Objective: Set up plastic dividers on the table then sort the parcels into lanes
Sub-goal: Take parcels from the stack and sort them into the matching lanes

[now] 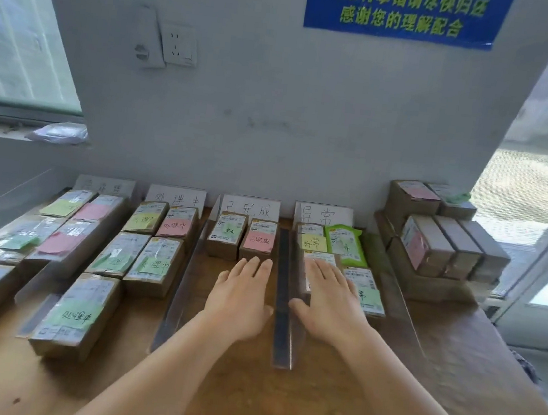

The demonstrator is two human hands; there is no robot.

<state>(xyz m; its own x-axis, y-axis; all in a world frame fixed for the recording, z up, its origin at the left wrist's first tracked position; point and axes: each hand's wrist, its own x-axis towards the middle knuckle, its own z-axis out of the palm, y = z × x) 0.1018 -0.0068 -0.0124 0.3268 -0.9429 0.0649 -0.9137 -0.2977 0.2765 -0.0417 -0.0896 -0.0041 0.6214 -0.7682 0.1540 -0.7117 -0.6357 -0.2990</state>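
Clear plastic dividers (284, 298) split the wooden table (243, 393) into lanes, each headed by a paper label at the wall. Brown parcels with coloured notes lie in the lanes. My left hand (240, 298) lies flat with straight fingers in the third lane, fingertips just short of a parcel with a pink note (259, 240). My right hand (332, 300) rests flat, fingers spread, on a parcel (320, 257) in the fourth lane, beside a parcel with a green note (367, 293). A green pouch (344, 243) lies behind it.
A stack of unsorted brown parcels (441, 241) stands at the back right of the table. Several parcels fill the two left lanes, one near the front (76, 316). A wall socket (178, 45) and a blue sign (404, 9) hang on the wall. Window at left, door at right.
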